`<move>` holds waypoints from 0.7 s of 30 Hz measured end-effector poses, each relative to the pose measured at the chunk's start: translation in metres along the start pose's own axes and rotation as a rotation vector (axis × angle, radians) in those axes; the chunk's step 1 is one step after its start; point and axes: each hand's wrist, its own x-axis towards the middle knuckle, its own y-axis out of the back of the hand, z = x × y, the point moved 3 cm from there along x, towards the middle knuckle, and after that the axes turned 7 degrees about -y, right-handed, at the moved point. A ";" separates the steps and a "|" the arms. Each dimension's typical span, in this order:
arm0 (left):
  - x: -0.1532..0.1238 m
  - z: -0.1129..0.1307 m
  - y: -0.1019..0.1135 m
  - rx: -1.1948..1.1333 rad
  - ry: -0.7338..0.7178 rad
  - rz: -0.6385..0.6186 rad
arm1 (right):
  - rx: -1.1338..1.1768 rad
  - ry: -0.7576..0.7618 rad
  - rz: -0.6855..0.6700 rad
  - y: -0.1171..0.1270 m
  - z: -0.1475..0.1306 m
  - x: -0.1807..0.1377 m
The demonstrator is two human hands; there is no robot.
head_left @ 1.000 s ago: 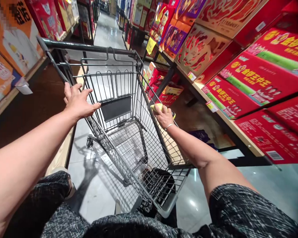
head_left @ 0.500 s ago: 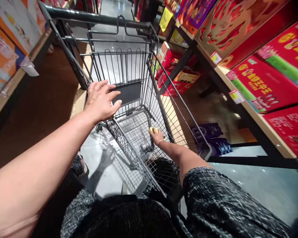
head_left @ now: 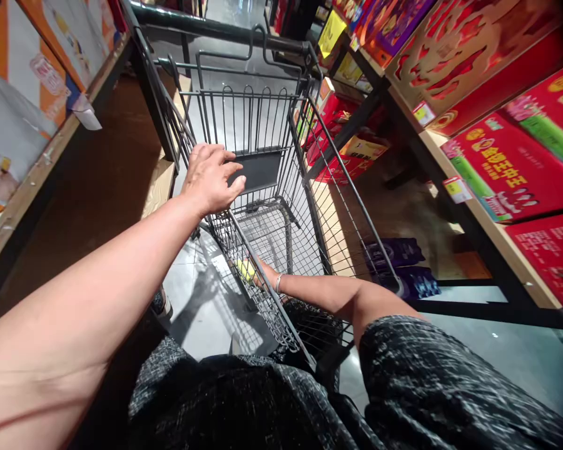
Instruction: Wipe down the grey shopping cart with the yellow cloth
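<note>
A dark wire shopping cart (head_left: 304, 215) stands right in front of me. My left hand (head_left: 211, 178) rests over the cart's near-left top rail, with its fingers stretched out and apart. Down inside the basket, my right hand (head_left: 265, 274) is closed around a small yellow cloth or sponge (head_left: 245, 270), whose exact kind I cannot make out. That yellow thing is against the inner face of the left wire side, and the mesh partly hides it and my fingers. A bracelet (head_left: 278, 283) circles my right wrist.
Shelves with red boxes (head_left: 511, 165) and price tags (head_left: 456, 189) run along the right. On the left, a wooden shelf edge (head_left: 51, 147) carries orange and white cartons (head_left: 32, 69). Purple packages (head_left: 394, 252) lie low beyond the cart's right side.
My right hand has moved left across the basket with the yellow thing, from the basket's middle to its left side. My left hand stays on the rail while the view has shifted slightly.
</note>
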 end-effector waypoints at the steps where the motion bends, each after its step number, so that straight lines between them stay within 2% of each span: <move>1: 0.000 -0.002 0.000 0.007 -0.005 0.003 | 0.028 0.015 0.019 0.012 -0.007 -0.003; 3: 0.003 -0.006 0.001 0.021 -0.014 0.001 | 0.092 0.101 0.091 0.043 -0.029 -0.013; 6: 0.012 -0.016 0.002 0.024 -0.021 -0.036 | 0.159 0.287 0.296 0.083 -0.068 -0.027; 8: 0.019 -0.023 0.003 0.031 -0.019 -0.083 | 0.123 0.333 0.421 0.090 -0.083 -0.029; 10: 0.023 -0.026 0.005 0.051 -0.017 -0.112 | 0.036 0.286 0.459 0.073 -0.079 -0.021; 12: 0.020 -0.022 0.007 0.045 -0.064 -0.122 | -0.084 0.179 0.382 0.041 -0.058 -0.009; 14: 0.009 -0.011 0.008 -0.004 -0.185 -0.150 | -0.235 0.043 0.201 0.005 -0.026 0.001; 16: -0.007 0.003 0.007 -0.057 -0.326 -0.200 | -0.405 -0.033 -0.012 -0.021 0.007 0.002; 18: -0.021 0.013 0.005 -0.064 -0.384 -0.193 | -0.557 -0.014 -0.188 -0.028 0.033 -0.003; 21: -0.030 0.018 0.002 -0.075 -0.367 -0.096 | -0.669 0.045 -0.311 -0.008 0.062 -0.016</move>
